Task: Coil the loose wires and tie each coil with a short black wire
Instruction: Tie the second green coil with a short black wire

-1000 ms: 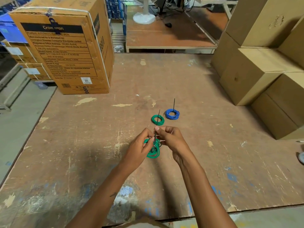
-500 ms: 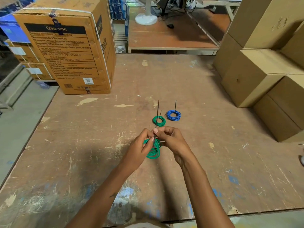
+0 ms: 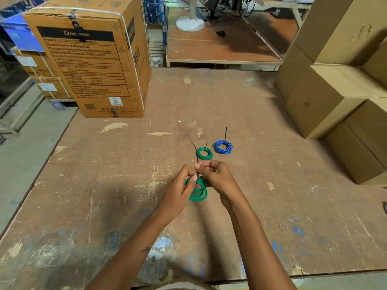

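A green wire coil [image 3: 199, 192] hangs between my hands just above the worn wooden table [image 3: 125, 185]. My left hand [image 3: 181, 189] grips the coil's top where a short black wire [image 3: 195, 152] wraps it. My right hand [image 3: 213, 174] pinches that black wire, whose free end sticks up and leans left. Beyond my hands lie a smaller green coil [image 3: 204, 153] and a blue coil [image 3: 223, 146], each tied with a black wire end standing up.
A large printed cardboard box [image 3: 92, 65] stands at the table's far left. Plain cardboard boxes [image 3: 335, 91] are stacked along the right side. A second table [image 3: 219, 47] with a white fan base lies behind.
The black wire's free end, upright half a second ago, now leans to the left as my right hand works it. Both hands stay at the green coil.
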Demonstrator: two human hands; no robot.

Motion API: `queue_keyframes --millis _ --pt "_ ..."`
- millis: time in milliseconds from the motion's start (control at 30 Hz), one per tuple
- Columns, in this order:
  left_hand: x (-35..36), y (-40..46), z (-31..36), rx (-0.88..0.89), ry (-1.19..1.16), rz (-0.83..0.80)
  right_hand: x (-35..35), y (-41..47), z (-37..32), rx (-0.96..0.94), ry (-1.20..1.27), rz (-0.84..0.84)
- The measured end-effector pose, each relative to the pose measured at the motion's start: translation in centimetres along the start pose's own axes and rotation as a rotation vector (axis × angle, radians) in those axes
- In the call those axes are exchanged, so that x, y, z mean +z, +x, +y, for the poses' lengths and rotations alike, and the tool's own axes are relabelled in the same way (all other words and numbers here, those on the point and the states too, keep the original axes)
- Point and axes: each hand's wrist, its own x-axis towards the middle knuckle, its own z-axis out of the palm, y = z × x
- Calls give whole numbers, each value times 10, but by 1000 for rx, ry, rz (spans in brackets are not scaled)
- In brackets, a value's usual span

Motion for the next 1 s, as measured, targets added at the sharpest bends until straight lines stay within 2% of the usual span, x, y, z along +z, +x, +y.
queue_keyframes --millis 300,400,533,800,1000 --pt "5 1 7 -45 -76 22 2 12 10 -74 104 170" --pt "9 4 4 -88 -168 61 3 13 11 -78 125 175" --pt "14 14 -5 -167 -281 204 3 16 10 -74 88 151" --pt "22 26 -8 -141 -283 169 1 30 16 -123 58 206" --pt "27 23 -25 -178 -311 196 -10 24 1 -86 72 77"
